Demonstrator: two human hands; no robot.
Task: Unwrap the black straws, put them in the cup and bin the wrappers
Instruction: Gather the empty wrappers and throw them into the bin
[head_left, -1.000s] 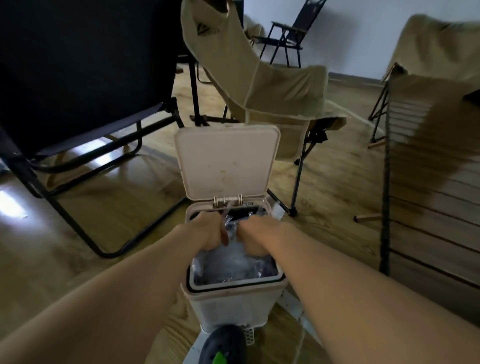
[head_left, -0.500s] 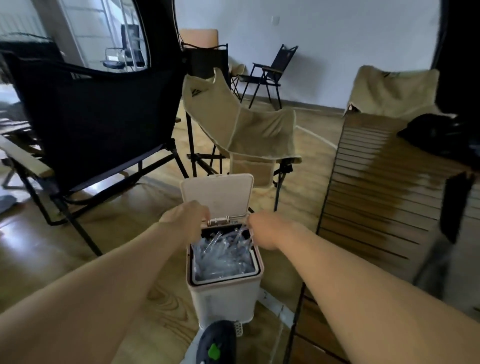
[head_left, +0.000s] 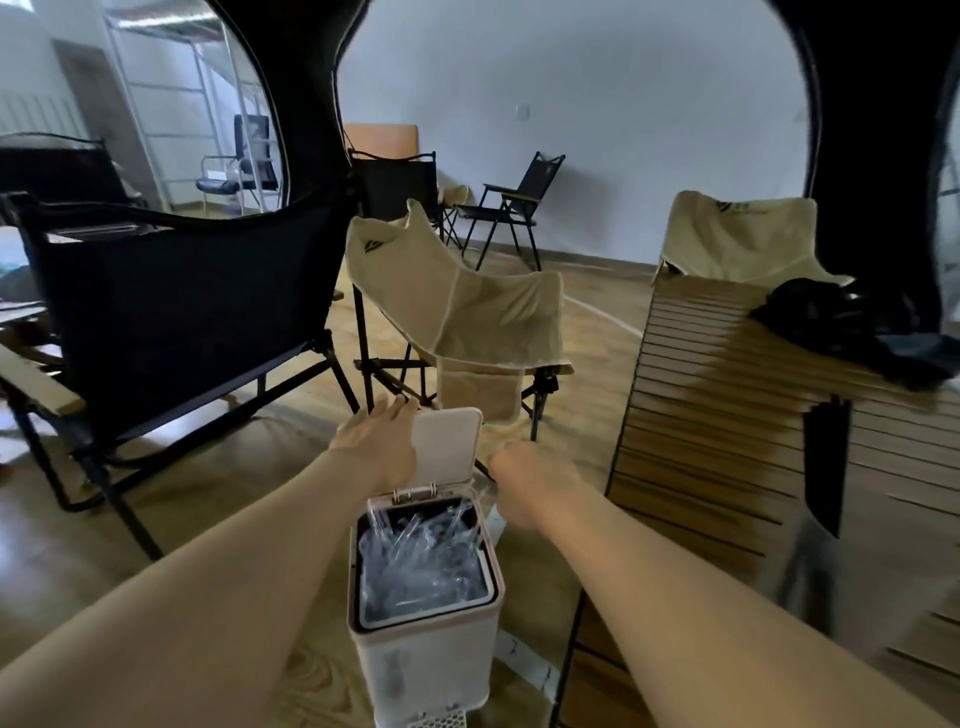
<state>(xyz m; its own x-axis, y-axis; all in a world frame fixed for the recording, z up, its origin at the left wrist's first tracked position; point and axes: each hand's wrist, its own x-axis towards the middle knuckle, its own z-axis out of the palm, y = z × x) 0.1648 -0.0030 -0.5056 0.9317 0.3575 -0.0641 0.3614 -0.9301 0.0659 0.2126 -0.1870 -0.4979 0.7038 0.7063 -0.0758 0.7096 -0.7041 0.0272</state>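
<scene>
A small white bin (head_left: 426, 654) stands on the floor between my forearms, its hinged lid (head_left: 451, 447) raised. Several clear plastic wrappers (head_left: 421, 561) fill it to the rim. My left hand (head_left: 382, 441) reaches over the bin's far left side, fingers stretched out against the left edge of the lid. To the right of the lid hangs my right hand (head_left: 524, 480), fingers loosely curled, holding nothing that I can see. No black straws or cup show in the head view.
A slatted wooden table (head_left: 727, 415) runs along the right with a black bundle (head_left: 831, 322) on it. A beige folding chair (head_left: 467, 322) stands just behind the bin and a black chair (head_left: 171, 322) to the left. Wooden floor lies all around.
Both hands have come up out of the bin. The left hand has opened and moved to the lid. My view has risen and pulled back from the bin.
</scene>
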